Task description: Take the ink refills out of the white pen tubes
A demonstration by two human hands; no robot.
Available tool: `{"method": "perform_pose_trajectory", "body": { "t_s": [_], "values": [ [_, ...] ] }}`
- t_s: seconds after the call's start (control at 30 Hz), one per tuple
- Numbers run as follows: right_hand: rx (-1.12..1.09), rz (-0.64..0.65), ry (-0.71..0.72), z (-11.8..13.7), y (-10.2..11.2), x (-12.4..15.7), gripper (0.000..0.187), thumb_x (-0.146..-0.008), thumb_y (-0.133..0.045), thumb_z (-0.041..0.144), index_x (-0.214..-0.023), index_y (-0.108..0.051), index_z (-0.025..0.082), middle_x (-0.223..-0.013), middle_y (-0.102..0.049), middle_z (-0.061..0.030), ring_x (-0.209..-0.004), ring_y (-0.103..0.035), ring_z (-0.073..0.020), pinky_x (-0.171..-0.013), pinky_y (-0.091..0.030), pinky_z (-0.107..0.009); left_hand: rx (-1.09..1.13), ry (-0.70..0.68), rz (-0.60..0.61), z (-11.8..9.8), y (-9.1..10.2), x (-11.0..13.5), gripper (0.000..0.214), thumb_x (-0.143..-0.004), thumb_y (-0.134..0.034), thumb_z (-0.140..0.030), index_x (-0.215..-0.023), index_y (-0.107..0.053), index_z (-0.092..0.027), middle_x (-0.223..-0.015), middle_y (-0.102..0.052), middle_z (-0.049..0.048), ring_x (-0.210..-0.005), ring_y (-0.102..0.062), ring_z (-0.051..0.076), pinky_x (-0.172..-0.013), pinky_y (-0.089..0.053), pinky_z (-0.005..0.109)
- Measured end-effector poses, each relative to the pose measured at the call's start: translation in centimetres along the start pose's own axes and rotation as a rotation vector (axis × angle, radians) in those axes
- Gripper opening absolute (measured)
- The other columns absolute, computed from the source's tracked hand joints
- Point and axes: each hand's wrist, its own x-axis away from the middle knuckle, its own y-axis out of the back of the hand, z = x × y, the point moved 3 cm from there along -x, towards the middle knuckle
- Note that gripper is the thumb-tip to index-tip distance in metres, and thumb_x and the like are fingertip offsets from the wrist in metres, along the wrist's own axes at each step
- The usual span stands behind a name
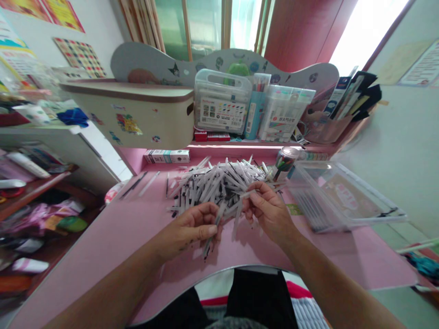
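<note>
View: just the head cam here, looking down over a pink desk.
Left hand: lower middle of the frame, fingers closed around a slim pen, dark tip angled down toward the desk edge.
Right hand: just right of center, thumb and fingers pinched on a white pen; can't really tell where its far end stops, the pile's right behind it.
Pen pile: dead center, big messy heap of white pens with dark ends, right beyond both hands.
Strays: a white stick plus a couple of dark ones, left of the heap.
Right side: a jar with pens in it, near a clear plastic box, tilt hard to judge.
Top shelf: cream bin upper left, marker case upper middle, pen holder upper right.
</note>
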Motion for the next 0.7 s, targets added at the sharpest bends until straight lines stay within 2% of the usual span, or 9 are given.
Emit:
{"method": "perform_pose_trajectory", "body": {
  "t_s": [0.07, 0.17, 0.23, 0.33, 0.43, 0.7],
  "values": [
    [-0.002, -0.033, 0.018, 0.0, 0.4, -0.1, 0.025, -0.082, -0.071, 0.035, -0.093, -0.054, 0.021, -0.063, -0.060, 0.0055, -0.047, -0.052, -0.0073, -0.043, -0.042, -0.017, 0.128, -0.089, -0.064, -0.6, 0.3, -0.1, 0.026, -0.075, -0.080, -0.024, -0.088, -0.059, -0.017, -0.083, -0.067, 0.0025, -0.075, -0.068, 0.015, -0.061, -0.053, 0.021],
    [0.009, -0.035, 0.033, 0.0, 0.4, -0.1, 0.024, -0.077, -0.075, 0.031, -0.088, -0.056, 0.020, -0.057, -0.055, 0.0075, -0.045, -0.049, -0.0067, -0.042, -0.042, -0.017, 0.298, -0.142, -0.238, -1.0, 0.9, -0.3, 0.029, -0.070, -0.083, -0.015, -0.084, -0.058, -0.018, -0.090, -0.067, -0.0001, -0.093, -0.072, 0.020, -0.075, -0.059, 0.026],
    [0.019, 0.000, 0.017, -0.1, 0.1, 0.1, 0.025, -0.076, -0.075, 0.031, -0.085, -0.055, 0.020, -0.058, -0.058, 0.0063, -0.045, -0.052, -0.0077, -0.042, -0.044, -0.018, 0.364, -0.160, -0.352, -1.0, 1.3, -0.5, 0.031, -0.069, -0.083, -0.011, -0.084, -0.057, -0.018, -0.088, -0.067, -0.0016, -0.092, -0.073, 0.018, -0.074, -0.061, 0.024],
    [0.046, 0.039, -0.009, -0.3, -0.6, 0.3, 0.025, -0.076, -0.075, 0.030, -0.082, -0.054, 0.019, -0.062, -0.063, 0.0039, -0.049, -0.057, -0.0088, -0.044, -0.046, -0.019, 0.391, -0.200, -0.471, -0.9, 1.7, -0.8, 0.030, -0.070, -0.081, -0.008, -0.085, -0.056, -0.019, -0.085, -0.067, -0.0029, -0.079, -0.073, 0.015, -0.064, -0.062, 0.020],
    [0.068, 0.052, -0.015, -0.5, -1.1, 0.5, 0.025, -0.078, -0.075, 0.031, -0.082, -0.053, 0.019, -0.063, -0.065, 0.0035, -0.050, -0.059, -0.0088, -0.045, -0.048, -0.019, 0.377, -0.207, -0.512, -0.7, 1.9, -0.9, 0.029, -0.071, -0.079, -0.007, -0.086, -0.056, -0.019, -0.084, -0.067, -0.0034, -0.073, -0.073, 0.013, -0.057, -0.060, 0.017],
    [0.099, 0.063, -0.047, -0.9, -1.5, 0.6, 0.029, -0.080, -0.075, 0.035, -0.084, -0.050, 0.019, -0.067, -0.070, 0.0021, -0.051, -0.063, -0.0087, -0.049, -0.051, -0.019, 0.265, -0.248, -0.500, -0.6, 1.3, -0.8, 0.033, -0.065, -0.086, -0.013, -0.079, -0.057, -0.018, -0.083, -0.070, -0.0038, -0.077, -0.074, 0.015, -0.059, -0.061, 0.018]
  ]
}}
